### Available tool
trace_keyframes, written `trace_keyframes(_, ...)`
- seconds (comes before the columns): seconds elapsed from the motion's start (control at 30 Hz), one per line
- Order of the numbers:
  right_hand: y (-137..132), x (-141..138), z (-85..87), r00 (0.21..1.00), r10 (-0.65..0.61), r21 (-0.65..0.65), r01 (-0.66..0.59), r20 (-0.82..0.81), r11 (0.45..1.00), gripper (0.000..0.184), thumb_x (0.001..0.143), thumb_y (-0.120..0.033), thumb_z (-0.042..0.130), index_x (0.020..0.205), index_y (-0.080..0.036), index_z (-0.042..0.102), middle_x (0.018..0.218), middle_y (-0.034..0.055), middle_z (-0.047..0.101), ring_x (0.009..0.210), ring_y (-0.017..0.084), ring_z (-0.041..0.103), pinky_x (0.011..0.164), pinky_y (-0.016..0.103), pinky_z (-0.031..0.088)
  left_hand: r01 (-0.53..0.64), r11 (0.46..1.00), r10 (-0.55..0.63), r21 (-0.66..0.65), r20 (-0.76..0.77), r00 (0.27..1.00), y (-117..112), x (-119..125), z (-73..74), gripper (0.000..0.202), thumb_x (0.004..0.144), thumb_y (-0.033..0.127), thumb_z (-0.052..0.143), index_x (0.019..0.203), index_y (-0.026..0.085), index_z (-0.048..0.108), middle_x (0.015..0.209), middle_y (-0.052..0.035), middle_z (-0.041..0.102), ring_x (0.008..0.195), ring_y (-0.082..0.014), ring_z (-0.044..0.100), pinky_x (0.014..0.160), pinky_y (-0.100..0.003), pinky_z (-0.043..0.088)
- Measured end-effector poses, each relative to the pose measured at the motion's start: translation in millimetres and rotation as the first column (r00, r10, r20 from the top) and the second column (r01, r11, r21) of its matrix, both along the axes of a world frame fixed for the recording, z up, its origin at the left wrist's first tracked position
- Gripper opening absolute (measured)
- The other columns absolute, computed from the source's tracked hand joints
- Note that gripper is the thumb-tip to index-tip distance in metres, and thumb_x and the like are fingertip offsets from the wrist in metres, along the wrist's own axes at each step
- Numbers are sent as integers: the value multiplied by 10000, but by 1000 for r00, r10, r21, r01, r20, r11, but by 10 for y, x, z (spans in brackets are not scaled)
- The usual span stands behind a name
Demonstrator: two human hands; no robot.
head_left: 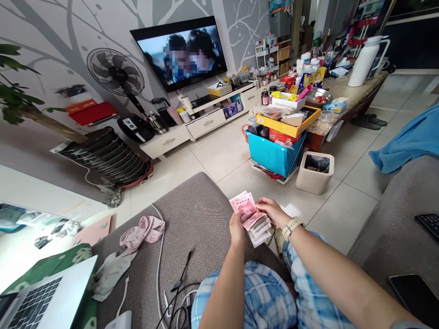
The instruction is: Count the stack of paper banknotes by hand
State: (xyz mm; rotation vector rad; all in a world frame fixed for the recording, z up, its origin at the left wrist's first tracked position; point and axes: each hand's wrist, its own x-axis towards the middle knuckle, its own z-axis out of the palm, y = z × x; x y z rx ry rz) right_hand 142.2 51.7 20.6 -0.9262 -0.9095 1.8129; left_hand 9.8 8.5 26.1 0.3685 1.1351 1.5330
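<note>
A folded stack of pink banknotes [256, 222] is held above my knees, with the upper notes fanned up and the lower ones hanging down. My left hand [237, 228] grips the stack from its left side, the thumb lying on the notes. On the right, my right hand [272, 211] pinches the notes near the fold with thumb and fingers. A pale-strapped watch [291, 227] is on my right wrist. The undersides of both hands' fingers are partly hidden behind the notes.
On the grey sofa [192, 205] to my left lie a pink cloth [144, 232], several cables and a laptop [44, 292]. A phone [413, 297] and a remote [428, 224] lie right. Ahead stand a bin [314, 183], a blue box [274, 155] and a cluttered table [363, 98].
</note>
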Motion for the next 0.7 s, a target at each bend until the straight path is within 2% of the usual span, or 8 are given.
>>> trace_keyframes(0.17,183,-60,13,997,5,-16,-6,-83,1000,254,617,-314,746,754,-166,591,646,-10,610,556,119,529,564,254,392,7,1000,-7,2,23,1000,202,-41,40,264,695,292,673,888,120,619,777,-98,697,772,-261,686,735,-382,522)
trace_keyframes(0.4,475,-166,14,998,-34,-36,32,-47,999,308,555,-288,794,760,-166,599,641,-15,624,573,125,555,591,260,414,-50,995,56,-81,75,996,424,-83,-26,329,678,291,704,945,114,633,819,-96,693,757,-237,672,709,-354,518)
trace_keyframes(0.57,585,-225,167,1000,1,15,0,-19,1000,312,546,-266,809,759,-166,604,673,-1,649,615,138,589,600,260,429,-46,997,49,-68,50,998,473,-153,141,392,645,322,741,955,102,645,831,-102,699,707,-218,659,673,-332,508)
trace_keyframes(0.7,557,-209,296,995,52,111,-61,82,992,315,576,-276,807,796,-170,608,720,10,656,666,148,607,629,265,458,-55,997,56,-56,11,998,475,-186,286,381,654,360,737,925,108,646,800,-94,701,671,-201,653,645,-307,498)
